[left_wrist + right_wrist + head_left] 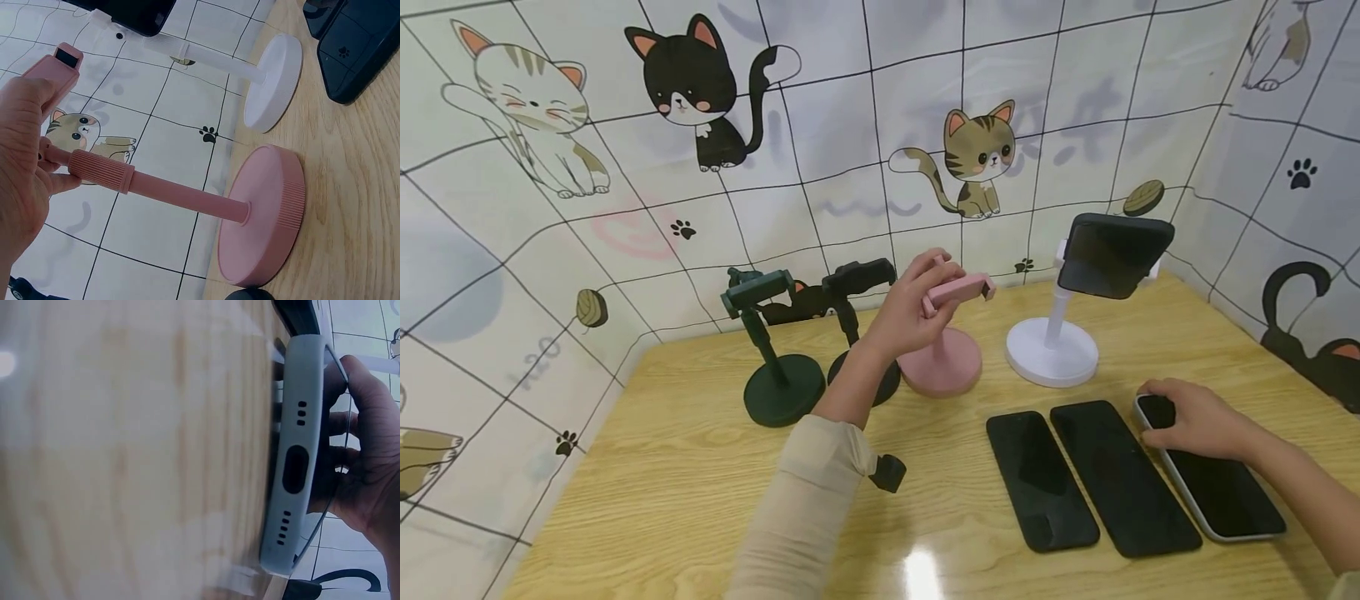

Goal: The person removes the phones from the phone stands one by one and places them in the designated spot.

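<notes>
In the head view my left hand (917,304) grips the clamp head of a pink phone stand (942,367), whose round base rests on the table. The left wrist view shows the thumb on the clamp and fingers behind it, near the ribbed collar of the pole. My right hand (1202,421) holds the far end of a light-edged smartphone (1225,492), its thumb at the left edge and its fingers over the far end. That phone lies screen up, rightmost in a row. Beside it lie a middle black phone (1123,475) and a left black phone (1041,479).
A white stand (1051,354) at the right bears a tilted black phone (1112,258). Left of the pink stand are a black stand (853,287) and a dark green stand (782,387). A cloth (850,125) printed with cats hangs behind the table (685,483).
</notes>
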`<state>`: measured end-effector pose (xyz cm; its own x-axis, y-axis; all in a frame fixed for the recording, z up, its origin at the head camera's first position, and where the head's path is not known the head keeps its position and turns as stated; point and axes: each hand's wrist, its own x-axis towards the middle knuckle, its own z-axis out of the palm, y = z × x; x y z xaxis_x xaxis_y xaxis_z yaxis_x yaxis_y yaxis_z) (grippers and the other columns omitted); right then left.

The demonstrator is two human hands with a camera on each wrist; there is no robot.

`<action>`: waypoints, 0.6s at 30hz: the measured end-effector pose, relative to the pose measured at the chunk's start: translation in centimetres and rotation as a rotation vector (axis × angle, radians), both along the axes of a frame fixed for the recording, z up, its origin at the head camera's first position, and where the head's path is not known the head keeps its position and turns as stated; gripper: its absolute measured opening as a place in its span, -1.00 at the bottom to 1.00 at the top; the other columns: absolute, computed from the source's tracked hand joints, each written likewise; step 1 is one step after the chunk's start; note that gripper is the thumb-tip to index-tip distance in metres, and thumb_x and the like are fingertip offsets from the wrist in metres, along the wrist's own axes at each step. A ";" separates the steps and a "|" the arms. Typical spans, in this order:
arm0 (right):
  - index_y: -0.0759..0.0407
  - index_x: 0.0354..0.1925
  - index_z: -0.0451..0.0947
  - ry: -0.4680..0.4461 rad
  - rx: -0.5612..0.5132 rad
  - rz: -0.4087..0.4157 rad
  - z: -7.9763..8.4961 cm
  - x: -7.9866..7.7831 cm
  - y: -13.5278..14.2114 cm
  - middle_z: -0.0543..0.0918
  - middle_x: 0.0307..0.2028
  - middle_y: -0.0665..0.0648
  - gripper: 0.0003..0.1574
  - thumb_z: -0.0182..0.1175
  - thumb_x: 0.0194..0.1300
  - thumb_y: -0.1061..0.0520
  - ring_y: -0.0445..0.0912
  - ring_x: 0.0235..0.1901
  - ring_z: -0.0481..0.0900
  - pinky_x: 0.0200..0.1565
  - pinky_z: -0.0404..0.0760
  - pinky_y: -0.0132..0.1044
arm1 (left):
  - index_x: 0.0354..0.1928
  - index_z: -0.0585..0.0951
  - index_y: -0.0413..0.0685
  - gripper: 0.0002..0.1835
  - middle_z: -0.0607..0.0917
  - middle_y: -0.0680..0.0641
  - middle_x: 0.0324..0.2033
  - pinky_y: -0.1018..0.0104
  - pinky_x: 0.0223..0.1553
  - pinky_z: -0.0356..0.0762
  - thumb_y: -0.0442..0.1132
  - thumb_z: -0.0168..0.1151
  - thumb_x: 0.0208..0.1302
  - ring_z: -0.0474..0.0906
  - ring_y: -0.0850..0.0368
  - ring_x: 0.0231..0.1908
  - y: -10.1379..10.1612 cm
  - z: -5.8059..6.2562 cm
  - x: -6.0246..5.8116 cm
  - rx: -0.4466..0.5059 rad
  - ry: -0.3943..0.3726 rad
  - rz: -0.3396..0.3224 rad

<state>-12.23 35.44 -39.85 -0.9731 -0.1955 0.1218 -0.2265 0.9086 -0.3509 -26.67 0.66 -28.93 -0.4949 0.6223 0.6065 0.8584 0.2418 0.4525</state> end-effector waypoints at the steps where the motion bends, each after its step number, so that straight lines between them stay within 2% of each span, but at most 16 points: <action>1: 0.41 -0.19 0.46 -0.002 0.003 -0.001 0.0 0.0 0.0 0.56 -0.26 0.31 -0.31 0.43 -0.27 0.04 0.18 -0.26 0.51 -0.25 0.45 0.06 | 0.00 0.49 -0.10 -0.67 0.31 -0.08 0.15 0.41 0.01 0.36 -0.33 0.13 0.16 0.39 0.09 0.01 0.1 0.1 0.0 -0.008 -0.020 0.009; 5: 0.40 -0.18 0.47 0.000 0.026 -0.008 0.0 0.0 -0.1 0.55 -0.30 0.28 -0.28 0.44 -0.28 -0.01 0.14 -0.30 0.51 -0.27 0.46 0.04 | 0.03 0.48 -0.08 -0.66 0.26 -0.03 0.22 0.42 0.02 0.35 -0.32 0.13 0.17 0.39 0.12 0.07 0.5 0.3 -0.1 -0.019 -0.088 0.027; 11: 0.40 -0.16 0.47 -0.010 0.037 -0.032 -0.1 0.0 0.0 0.52 -0.32 0.24 -0.24 0.45 -0.28 -0.05 0.04 -0.37 0.48 -0.34 0.46 -0.06 | 0.08 0.46 -0.10 -0.62 0.16 0.02 0.31 0.36 0.08 0.32 -0.31 0.14 0.19 0.24 0.15 0.21 0.7 0.4 0.1 0.006 -0.154 0.033; 18: 0.34 -0.22 0.52 0.013 0.016 -0.039 0.1 0.1 -0.3 0.52 -0.33 0.21 -0.37 0.42 -0.18 -0.05 0.04 -0.36 0.49 -0.34 0.45 -0.08 | 0.17 0.43 -0.05 -0.54 0.10 0.09 0.34 0.42 0.08 0.30 -0.36 0.14 0.19 0.05 0.25 0.30 0.9 0.1 0.4 0.074 -0.239 0.036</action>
<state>-12.17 35.18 -39.78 -0.9784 -0.1592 0.1319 -0.1950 0.9224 -0.3335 -26.30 1.61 -28.78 -0.6506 0.5600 0.5130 0.7165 0.2287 0.6590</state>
